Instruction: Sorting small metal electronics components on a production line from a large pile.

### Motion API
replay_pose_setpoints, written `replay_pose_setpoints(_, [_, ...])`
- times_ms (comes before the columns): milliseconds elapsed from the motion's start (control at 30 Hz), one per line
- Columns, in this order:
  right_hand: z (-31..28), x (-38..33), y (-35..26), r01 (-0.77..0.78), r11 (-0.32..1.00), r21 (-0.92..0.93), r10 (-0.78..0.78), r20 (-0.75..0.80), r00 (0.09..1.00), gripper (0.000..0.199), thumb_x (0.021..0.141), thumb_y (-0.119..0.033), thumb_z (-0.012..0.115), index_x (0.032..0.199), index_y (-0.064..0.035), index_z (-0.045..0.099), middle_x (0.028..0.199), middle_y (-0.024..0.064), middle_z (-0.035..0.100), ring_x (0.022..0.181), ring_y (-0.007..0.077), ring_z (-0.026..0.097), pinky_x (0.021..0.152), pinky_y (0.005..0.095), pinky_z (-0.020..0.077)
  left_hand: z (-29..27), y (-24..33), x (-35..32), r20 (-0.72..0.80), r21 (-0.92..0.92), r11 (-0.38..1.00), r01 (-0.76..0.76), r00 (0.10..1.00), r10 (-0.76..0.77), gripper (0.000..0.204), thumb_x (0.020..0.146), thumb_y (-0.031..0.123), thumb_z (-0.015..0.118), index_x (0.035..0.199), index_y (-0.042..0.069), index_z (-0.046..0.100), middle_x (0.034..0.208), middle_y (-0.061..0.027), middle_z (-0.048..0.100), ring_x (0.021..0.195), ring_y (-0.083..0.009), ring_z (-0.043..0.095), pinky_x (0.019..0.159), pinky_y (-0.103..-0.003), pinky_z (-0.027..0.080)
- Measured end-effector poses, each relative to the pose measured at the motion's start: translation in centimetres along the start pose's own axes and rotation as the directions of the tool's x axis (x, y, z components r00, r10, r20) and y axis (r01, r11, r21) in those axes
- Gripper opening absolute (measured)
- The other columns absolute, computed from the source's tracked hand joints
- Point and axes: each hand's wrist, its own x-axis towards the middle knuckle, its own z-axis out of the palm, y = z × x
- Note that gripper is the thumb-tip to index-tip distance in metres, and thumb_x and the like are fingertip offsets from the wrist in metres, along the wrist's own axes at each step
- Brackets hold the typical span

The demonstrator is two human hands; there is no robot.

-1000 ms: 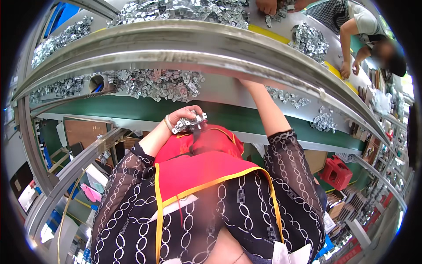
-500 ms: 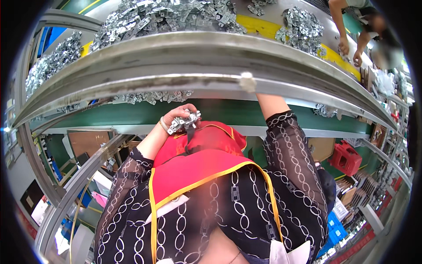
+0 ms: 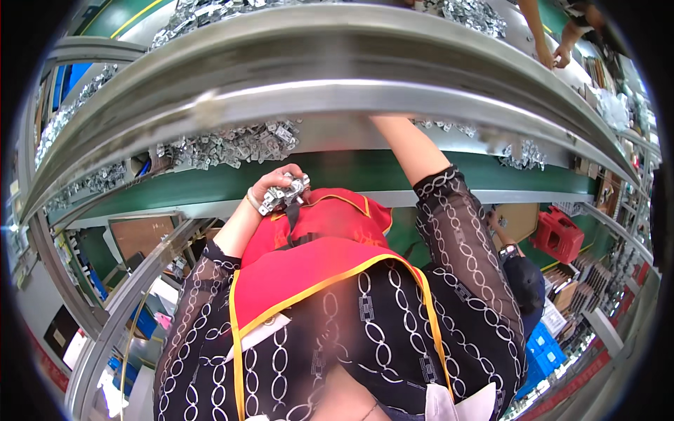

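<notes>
A small bunch of metal parts [image 3: 284, 194] sits clutched in the left hand [image 3: 275, 186], fingers curled tight around it, held close above the red apron [image 3: 316, 245]. The right hand is hidden behind the grey rail [image 3: 337, 95], so its grip cannot be told. More metal parts lie heaped [image 3: 232, 144] beside the green belt [image 3: 210, 182].
</notes>
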Motion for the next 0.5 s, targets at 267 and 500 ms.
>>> replay_pose_setpoints(267, [-3.7,0.8,2.9,-0.147,0.966,-0.213,0.159,0.038,0.987,0.036,0.081,-0.032,0.064,0.112,-0.0128,0.065,0.141,0.0165,0.046,0.131,0.0383,0.039,0.109,0.0542,0.029,1.0,0.3,0.7,0.038,-0.035,0.999,-0.004,0.999,0.005,0.029,0.076,0.011,0.066,0.103,0.002,0.063,0.101,-0.0199,0.064,0.094,-0.0364,0.065,0.076,-0.041,0.058])
replay_pose_setpoints(500, [-6.7,-1.3,5.8,-0.287,0.952,-0.106,0.278,-0.089,0.956,0.028,0.079,-0.027,0.064,0.101,-0.0112,0.067,0.12,0.0171,0.059,0.115,0.0379,0.051,0.099,0.0521,0.0366,1.0,0.5,0.5,-0.037,-0.046,0.996,0.071,0.997,-0.073,0.025,0.077,0.012,0.067,0.1,0.005,0.059,0.098,-0.0156,0.061,0.092,-0.0338,0.062,0.079,-0.045,0.053])
